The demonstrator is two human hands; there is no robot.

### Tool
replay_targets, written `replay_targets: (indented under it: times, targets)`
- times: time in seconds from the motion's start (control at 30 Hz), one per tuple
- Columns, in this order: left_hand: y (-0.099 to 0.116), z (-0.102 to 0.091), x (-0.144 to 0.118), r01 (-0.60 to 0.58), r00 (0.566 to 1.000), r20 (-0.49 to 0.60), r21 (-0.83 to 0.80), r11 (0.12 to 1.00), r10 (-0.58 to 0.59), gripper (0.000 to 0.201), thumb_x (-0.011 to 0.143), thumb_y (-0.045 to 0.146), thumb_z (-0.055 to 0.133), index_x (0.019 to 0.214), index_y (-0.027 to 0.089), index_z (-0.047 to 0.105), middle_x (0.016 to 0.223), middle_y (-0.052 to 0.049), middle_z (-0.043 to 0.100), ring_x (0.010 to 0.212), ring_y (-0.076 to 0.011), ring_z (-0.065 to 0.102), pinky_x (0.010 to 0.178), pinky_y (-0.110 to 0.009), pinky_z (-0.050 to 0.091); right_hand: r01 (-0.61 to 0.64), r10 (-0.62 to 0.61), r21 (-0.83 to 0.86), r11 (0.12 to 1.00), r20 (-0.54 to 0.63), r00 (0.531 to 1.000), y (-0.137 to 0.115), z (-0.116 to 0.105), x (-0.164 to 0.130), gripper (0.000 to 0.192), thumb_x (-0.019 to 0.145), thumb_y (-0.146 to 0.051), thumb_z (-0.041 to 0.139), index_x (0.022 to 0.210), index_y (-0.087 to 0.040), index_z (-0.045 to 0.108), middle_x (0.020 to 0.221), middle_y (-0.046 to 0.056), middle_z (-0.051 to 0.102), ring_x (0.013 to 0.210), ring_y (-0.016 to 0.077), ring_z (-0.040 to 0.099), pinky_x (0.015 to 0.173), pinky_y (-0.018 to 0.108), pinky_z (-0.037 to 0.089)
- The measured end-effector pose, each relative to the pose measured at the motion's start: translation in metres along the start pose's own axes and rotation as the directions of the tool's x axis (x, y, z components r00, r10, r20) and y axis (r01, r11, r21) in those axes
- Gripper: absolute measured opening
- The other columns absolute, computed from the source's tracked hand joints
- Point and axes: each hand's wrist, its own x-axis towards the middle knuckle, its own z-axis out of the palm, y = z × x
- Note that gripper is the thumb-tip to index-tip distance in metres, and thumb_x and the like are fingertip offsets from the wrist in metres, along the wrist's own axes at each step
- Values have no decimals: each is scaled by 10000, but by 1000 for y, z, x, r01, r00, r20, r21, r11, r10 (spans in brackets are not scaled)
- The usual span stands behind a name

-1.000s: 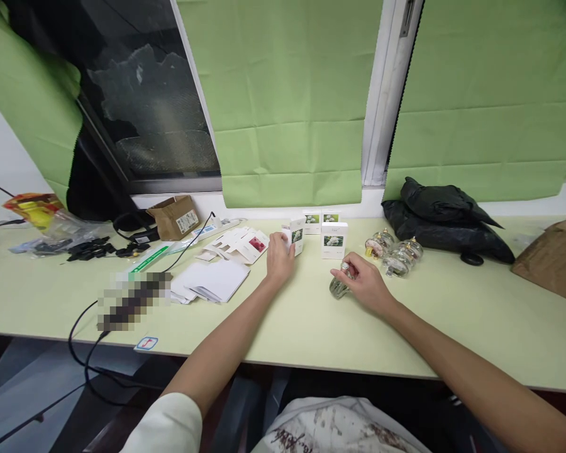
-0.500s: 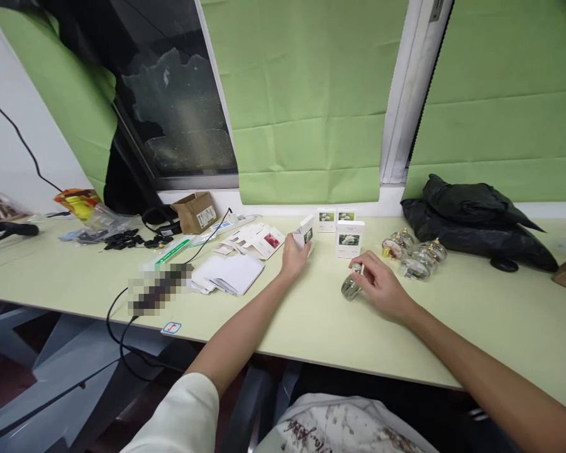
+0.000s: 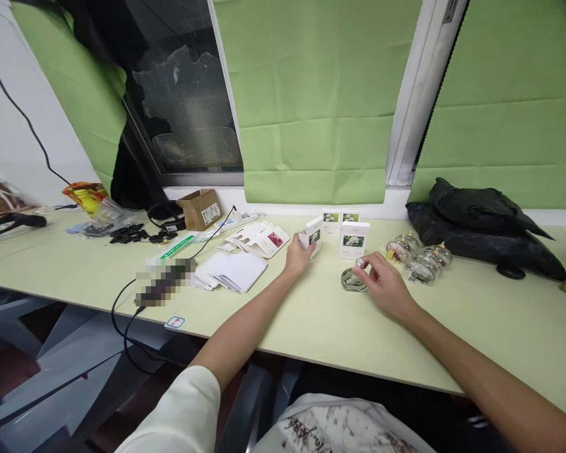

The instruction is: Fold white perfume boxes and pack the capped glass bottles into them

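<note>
Our left hand (image 3: 299,257) pinches a box (image 3: 315,235), our right hand (image 3: 387,284) a bottle (image 3: 351,282); table (image 3: 311,327) is beneath, curtain (image 3: 316,100) at twelve o'clock.

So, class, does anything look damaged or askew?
Yes: the dark glass window pane bears a jagged paler patch, possibly torn film; the leftmost green cloth curtain hangs slanted, unlike the middle one.

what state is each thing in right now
White box, held in left hand, open or shut unclear
Glass bottle, top pinched by right hand
Front box, upright, top shut
Rear boxes, upright
Cardboard box, open on top
Red-flower carton, unfolded, flat
Middle curtain, hanging down
</note>
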Motion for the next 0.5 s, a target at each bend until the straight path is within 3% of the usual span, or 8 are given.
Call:
replay_targets:
  times: [0.3, 0.5]
  targets:
    - [-3, 2, 0, -29, 999, 29, -4, 1000, 29, 395, 833, 399, 791, 1118, 220, 584, 1123, -103, 733, 967, -255, 677, 841, -343, 498, -17, 13, -63, 998, -67, 998, 12, -1, 4, 296, 1033, -530, 557, 1118, -253, 622, 1036, 37, 621, 658, 164, 558, 744, 369, 465]
    - [-1, -1, -1, -76, 997, 21, 85, 993, 75, 286, 873, 346, 747, 1070, 212, 589, 1060, -97, 735, 940, -257, 671, 814, -342, 498, -14, 9, -71, 997, -73, 997, 15, 1, 4, 306, 1044, -536, 534, 1116, -250, 617, 1031, 37, 618, 679, 169, 569, 744, 366, 467]
